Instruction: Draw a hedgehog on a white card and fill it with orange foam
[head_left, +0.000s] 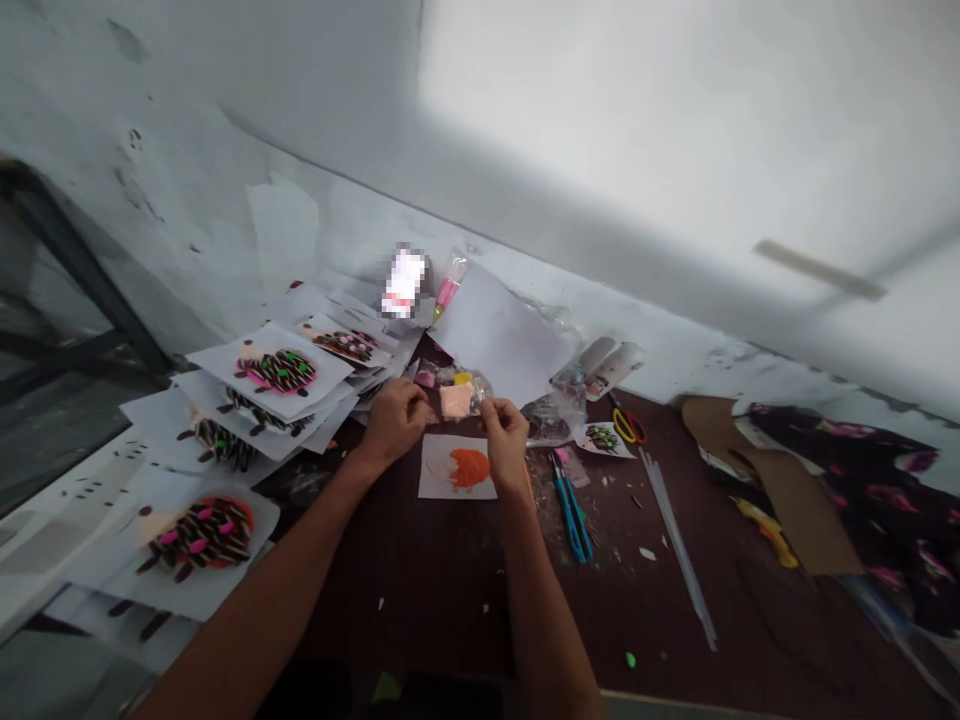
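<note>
While both sets of fingertips close on it, the small peach-coloured piece point(456, 400) hangs in the air between the left hand point(395, 418) and the right hand point(504, 440), pinched at its two ends so that it stays taut and flat. The fingers of both hands are curled and pressed together around that piece; none are spread. It sits just above the white card point(450, 470), which I take as the landmark here, and the card bears an orange shape point(469, 467) at its middle. Holding the piece directly over the card looks like a way to keep the work and its base in one line of sight.

Beyond the card, against the wall, lies a clear bag point(457, 380) of small coloured bits, close enough for a short reach. To the left of the card, finished sheets point(274, 372) with dark striped ovals are stacked in overlapping layers, seemingly set aside out of the working area. To the right of the card lie blue-handled scissors point(571, 515), and further right a long pale strip point(679, 545) on the dark brown table point(420, 590).
</note>
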